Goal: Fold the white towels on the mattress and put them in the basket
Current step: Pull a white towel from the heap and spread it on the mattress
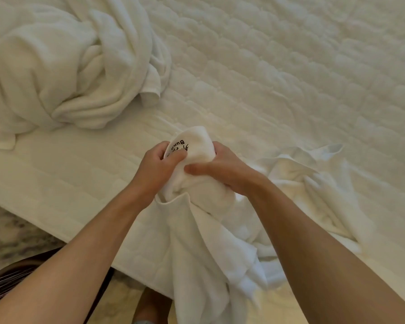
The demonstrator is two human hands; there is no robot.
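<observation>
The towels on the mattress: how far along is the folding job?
Barely begun: no folded towel is in sight. In hand: the left hand and right hand grip one bunched towel with black print. To do: a crumpled towel beside it and a big heap on the mattress.

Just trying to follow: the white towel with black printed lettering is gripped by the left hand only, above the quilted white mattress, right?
Not quite. The head view shows both hands gripping the white towel with black printed lettering: the left hand and the right hand, above the quilted white mattress.
</observation>
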